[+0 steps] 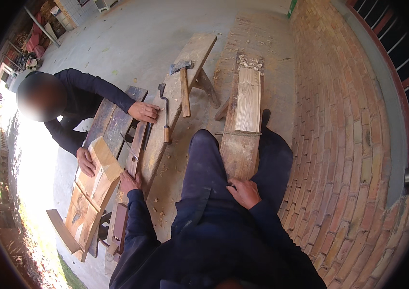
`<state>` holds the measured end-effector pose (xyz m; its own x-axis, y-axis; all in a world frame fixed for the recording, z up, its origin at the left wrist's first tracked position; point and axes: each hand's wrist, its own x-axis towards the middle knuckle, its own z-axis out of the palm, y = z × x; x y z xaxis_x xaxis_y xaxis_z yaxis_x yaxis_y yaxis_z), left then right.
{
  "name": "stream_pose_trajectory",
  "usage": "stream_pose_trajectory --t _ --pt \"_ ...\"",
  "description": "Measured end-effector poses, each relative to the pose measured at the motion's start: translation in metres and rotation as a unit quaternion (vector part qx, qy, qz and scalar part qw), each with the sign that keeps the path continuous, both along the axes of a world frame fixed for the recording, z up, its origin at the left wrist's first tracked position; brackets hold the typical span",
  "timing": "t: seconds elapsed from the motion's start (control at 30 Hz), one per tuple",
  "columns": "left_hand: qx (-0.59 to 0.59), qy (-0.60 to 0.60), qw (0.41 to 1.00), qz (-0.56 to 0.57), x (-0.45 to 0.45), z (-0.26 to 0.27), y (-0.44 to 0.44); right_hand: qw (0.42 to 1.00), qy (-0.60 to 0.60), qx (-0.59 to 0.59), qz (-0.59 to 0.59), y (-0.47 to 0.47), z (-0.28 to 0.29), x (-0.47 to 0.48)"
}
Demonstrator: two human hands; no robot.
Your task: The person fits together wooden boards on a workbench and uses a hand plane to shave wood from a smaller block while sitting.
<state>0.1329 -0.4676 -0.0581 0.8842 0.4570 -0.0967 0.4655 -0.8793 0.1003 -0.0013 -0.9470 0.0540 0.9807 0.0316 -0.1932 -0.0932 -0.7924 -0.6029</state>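
My left hand (129, 181) is around the near end of a wooden hand plane (140, 142) lying on the bench to my left. A thin blade or iron stands up slantwise from the plane's body. Between my thighs, my right hand (246, 193) rests on the near end of a low wooden bench (238, 153) that I straddle; its fingertips are partly hidden. On that bench lies a planed board (248, 99) with clear grain, its near end by a cord (240, 134) across the bench. Curled shavings (250, 63) are heaped at its far end.
The left bench (193, 47) bears a hatchet (184, 86), a hand brace (165, 112) and a second wooden plane (119, 225). Across it, another person's hands (143, 111) rest near the plane and on thick timber (94, 195). A brick wall (320, 144) runs along my right.
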Motion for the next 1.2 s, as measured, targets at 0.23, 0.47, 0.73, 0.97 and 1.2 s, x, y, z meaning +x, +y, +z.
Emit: stream_pose_trajectory --t 0.23,0.47,0.73,0.97,1.2 --pt "-0.036 -0.146 0.989 0.01 -0.049 0.071 -0.049 0.998 0.0 0.041 -0.044 -0.004 0.0 -0.006" --pt "-0.115 -0.167 0.959 -0.198 -0.089 0.14 -0.134 0.929 -0.132 0.286 -0.195 0.002 0.003 0.003" --pt "-0.106 -0.045 0.87 -0.479 -0.058 0.198 -0.234 0.878 -0.449 0.012 -0.166 -0.007 0.091 -0.033" --pt "-0.075 -0.029 0.813 -0.577 -0.073 0.211 -0.266 0.889 -0.425 0.016 -0.173 -0.013 0.083 -0.047" --pt "-0.099 -0.031 0.829 -0.549 -0.087 0.219 -0.261 0.896 -0.41 0.034 -0.166 -0.016 0.076 -0.051"
